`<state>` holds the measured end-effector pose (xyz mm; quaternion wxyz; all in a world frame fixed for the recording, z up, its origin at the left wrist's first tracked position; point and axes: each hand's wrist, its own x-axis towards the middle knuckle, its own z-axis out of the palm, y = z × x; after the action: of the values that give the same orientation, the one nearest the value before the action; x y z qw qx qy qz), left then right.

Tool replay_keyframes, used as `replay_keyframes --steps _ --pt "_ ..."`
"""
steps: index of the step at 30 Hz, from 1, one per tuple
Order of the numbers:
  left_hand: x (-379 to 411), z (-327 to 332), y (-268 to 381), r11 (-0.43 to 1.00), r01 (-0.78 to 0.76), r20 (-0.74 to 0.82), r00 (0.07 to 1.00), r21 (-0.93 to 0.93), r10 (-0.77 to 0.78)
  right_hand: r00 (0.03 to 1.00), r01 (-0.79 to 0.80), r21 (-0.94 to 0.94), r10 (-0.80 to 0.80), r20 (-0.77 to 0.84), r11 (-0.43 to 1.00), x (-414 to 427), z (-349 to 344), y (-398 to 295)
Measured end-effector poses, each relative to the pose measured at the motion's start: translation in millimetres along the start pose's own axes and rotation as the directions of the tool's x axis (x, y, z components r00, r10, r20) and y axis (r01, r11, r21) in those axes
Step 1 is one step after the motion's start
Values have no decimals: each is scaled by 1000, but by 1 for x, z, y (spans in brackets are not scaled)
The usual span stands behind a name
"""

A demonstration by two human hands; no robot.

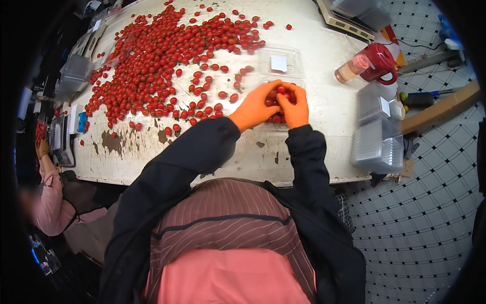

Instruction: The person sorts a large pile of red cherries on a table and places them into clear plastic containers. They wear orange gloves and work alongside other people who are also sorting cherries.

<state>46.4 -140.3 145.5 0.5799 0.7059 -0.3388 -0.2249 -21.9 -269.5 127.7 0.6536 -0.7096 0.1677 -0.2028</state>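
Observation:
My left hand (pixel 255 105) and my right hand (pixel 296 108), both in orange gloves, are cupped together around cherry tomatoes (pixel 281 89). They are over the base of a clear plastic clamshell box, where more tomatoes show below the fingers. Its transparent lid (pixel 298 62), bearing a white label, lies opened out behind the hands on the worn white table (pixel 243 152). A large heap of red cherry tomatoes (pixel 152 64) spreads to the left, with loose ones scattered between the heap and my left hand. My palms and part of the box's base are hidden.
At the right stand a jar (pixel 347 70), a red jug (pixel 377 60) and stacked clear boxes (pixel 379 146). A scale (pixel 343 22) sits at the back right. Another person (pixel 57 201) holds a tomato box at the far left, near more scales and stacked boxes (pixel 74 74).

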Motion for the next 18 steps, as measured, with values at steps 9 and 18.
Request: replay_keyframes --steps 9,18 --pt "23 -19 -27 981 188 107 976 39 -191 995 -49 -96 57 85 994 37 -43 43" --pt "-68 -41 -52 876 451 1 889 -174 -458 912 223 -230 -120 391 947 -28 12 42"
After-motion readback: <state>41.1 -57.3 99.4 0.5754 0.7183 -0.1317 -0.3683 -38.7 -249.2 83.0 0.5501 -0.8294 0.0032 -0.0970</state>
